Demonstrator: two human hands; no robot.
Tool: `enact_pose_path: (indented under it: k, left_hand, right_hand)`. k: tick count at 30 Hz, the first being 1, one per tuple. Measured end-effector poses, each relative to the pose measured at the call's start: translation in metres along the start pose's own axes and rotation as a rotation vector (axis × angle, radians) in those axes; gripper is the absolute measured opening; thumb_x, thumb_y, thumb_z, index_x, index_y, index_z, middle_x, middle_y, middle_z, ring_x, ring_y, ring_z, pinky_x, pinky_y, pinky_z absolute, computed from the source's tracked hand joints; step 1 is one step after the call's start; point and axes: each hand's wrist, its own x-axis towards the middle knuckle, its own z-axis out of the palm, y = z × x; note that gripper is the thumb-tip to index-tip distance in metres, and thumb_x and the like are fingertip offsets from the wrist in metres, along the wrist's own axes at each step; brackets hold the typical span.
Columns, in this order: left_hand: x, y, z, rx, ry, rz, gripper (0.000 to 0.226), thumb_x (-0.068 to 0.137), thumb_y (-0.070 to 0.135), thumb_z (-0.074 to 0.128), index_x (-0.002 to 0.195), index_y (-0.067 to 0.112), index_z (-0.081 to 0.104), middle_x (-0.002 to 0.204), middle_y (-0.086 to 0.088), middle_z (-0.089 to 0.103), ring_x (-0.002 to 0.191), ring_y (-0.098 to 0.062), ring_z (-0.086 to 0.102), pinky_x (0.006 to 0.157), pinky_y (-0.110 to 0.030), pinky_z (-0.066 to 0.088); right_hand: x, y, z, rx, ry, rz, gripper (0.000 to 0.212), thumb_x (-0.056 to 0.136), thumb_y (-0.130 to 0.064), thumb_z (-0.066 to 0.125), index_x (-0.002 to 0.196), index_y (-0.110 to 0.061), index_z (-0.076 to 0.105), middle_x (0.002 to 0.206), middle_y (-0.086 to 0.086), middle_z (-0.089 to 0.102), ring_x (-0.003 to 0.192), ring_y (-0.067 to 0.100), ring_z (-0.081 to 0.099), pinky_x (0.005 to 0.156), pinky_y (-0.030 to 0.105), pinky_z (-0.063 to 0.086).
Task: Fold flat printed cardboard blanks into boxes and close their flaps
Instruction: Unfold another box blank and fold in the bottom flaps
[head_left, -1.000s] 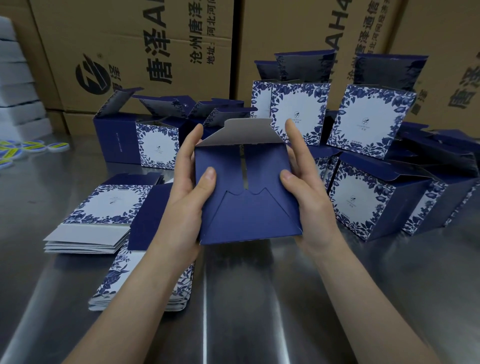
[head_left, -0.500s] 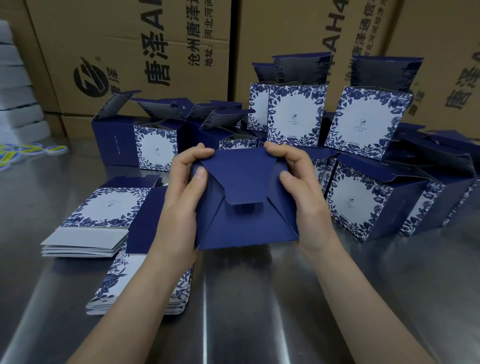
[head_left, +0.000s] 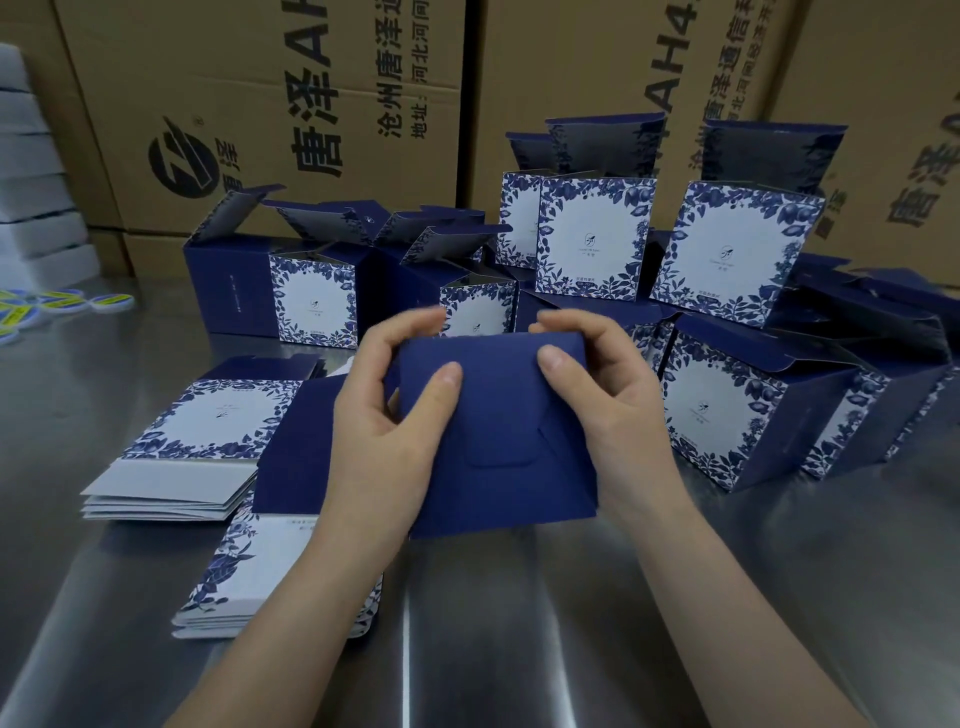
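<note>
— Where is the box (head_left: 496, 426) now?
— In the centre of the frame, held above the steel table (head_left: 571, 623) with its plain navy end turned to the camera. The left hand (head_left: 384, 415) grips its left side and the right hand (head_left: 613, 400) grips its right. The fingers of both curl over the top edge, and both thumbs press flat on the panel.
— What has changed?
— A second ago the last flap (head_left: 498, 384) stood upright with its grey inside showing and a slot open below it. Half a second ago it was folded down with its tip lying loose on top. Now the tongue (head_left: 501, 452) sits flush, and its outline is only a seam in the lower middle. I'd judge this end locked.
— So what's left on this one?
— Probably turning it over. I can't tell from here whether the other end is closed.
— And around it?
— Two stacks of flat blanks (head_left: 208, 431) lie just to the left and lower left, partly behind the left forearm. Folded boxes (head_left: 722, 410) with their lids raised crowd the right side and the back. Brown cartons (head_left: 260, 104) fill the top of the frame.
</note>
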Motion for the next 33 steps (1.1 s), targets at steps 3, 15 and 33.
enact_pose_path:
  k: [3, 15, 33]
  left_hand:
    - [-0.001, 0.002, 0.002, 0.032, 0.026, 0.017, 0.02, 0.085, 0.014, 0.062, 0.096, 0.03, 0.063, 0.104, 0.021, 0.066, 0.099, 0.003, 0.062, 0.077, -0.007, 0.045]
    - [0.001, -0.002, 0.0, 0.045, 0.075, -0.055, 0.002, 0.084, 0.024, 0.065, 0.084, 0.025, 0.067, 0.099, 0.016, 0.07, 0.11, -0.004, 0.06, 0.093, -0.017, 0.043]
    - [0.002, -0.007, -0.004, 0.078, 0.061, -0.043, 0.008, 0.083, 0.022, 0.067, 0.089, 0.027, 0.069, 0.102, 0.014, 0.07, 0.112, -0.005, 0.06, 0.094, -0.017, 0.044]
  right_hand:
    - [-0.001, 0.0, 0.001, 0.013, 0.041, -0.021, 0.009, 0.083, -0.017, 0.067, 0.085, -0.025, 0.069, 0.094, -0.005, 0.067, 0.085, 0.007, 0.061, 0.074, 0.017, 0.05]
    - [-0.002, 0.007, 0.004, 0.016, 0.065, -0.023, 0.008, 0.077, -0.014, 0.074, 0.081, -0.019, 0.069, 0.091, -0.009, 0.069, 0.095, 0.007, 0.062, 0.085, 0.021, 0.048]
    - [-0.002, 0.01, 0.002, -0.113, -0.061, -0.015, 0.016, 0.075, -0.023, 0.074, 0.087, -0.032, 0.067, 0.101, -0.014, 0.067, 0.1, 0.005, 0.062, 0.086, 0.024, 0.05]
